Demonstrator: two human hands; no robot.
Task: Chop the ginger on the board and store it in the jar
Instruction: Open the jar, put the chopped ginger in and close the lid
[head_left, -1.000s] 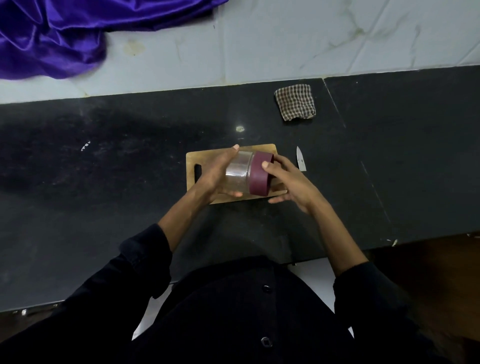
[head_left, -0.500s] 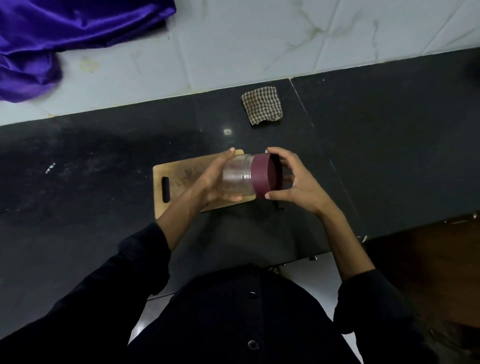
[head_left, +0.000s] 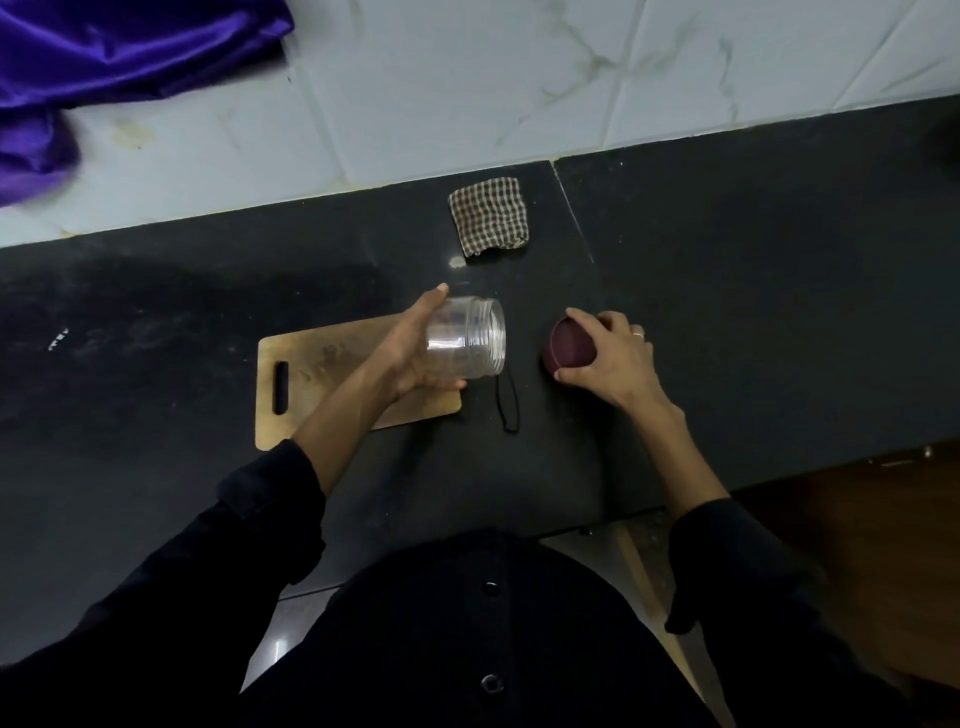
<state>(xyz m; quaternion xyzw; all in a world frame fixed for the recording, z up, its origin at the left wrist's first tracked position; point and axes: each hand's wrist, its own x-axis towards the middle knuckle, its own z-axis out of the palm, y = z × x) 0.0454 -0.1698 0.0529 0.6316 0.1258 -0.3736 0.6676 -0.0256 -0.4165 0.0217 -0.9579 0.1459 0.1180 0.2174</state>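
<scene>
The clear jar (head_left: 467, 336) is gripped by the curled fingers (head_left: 441, 385) of the left hand (head_left: 410, 348), tilted on its side, mouth toward the right, above the right end of the wooden board (head_left: 317, 382). The maroon lid (head_left: 569, 345) is clasped by the right hand (head_left: 615, 358), apart from the jar, over the dark table (head_left: 753, 312). A checked cloth (head_left: 488, 215) lies further back. No ginger can be made out.

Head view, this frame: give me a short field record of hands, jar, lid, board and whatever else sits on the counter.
left hand: grips the jar, held on its side, mouth towards the lid
right hand: holds the maroon lid, apart from the jar
jar contents: looks empty
cutting board: on the dark counter; faint residue, no clear ginger pieces
checked cloth: behind the jar
black loop: right of the board
knife: not visible
</scene>
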